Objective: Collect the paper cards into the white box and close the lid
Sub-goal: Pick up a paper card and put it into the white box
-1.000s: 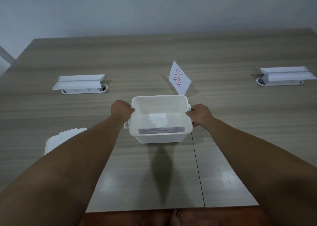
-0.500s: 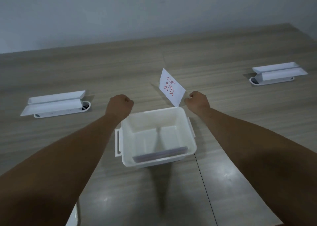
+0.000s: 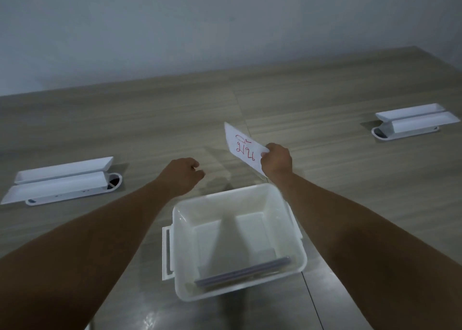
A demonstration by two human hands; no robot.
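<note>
Wood-grain table, white box, pale wall

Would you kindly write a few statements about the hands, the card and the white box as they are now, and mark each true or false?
1. The right hand grips the paper card with red writing. True.
2. The left hand holds the white box by its handle. False: it is off the box, curled and empty.
3. The lid is on the box. False: the box is open, no lid in view.
4. A stack of cards already lies in the box. True.
5. The held card is inside the box. False: it is beyond the far rim.
</note>
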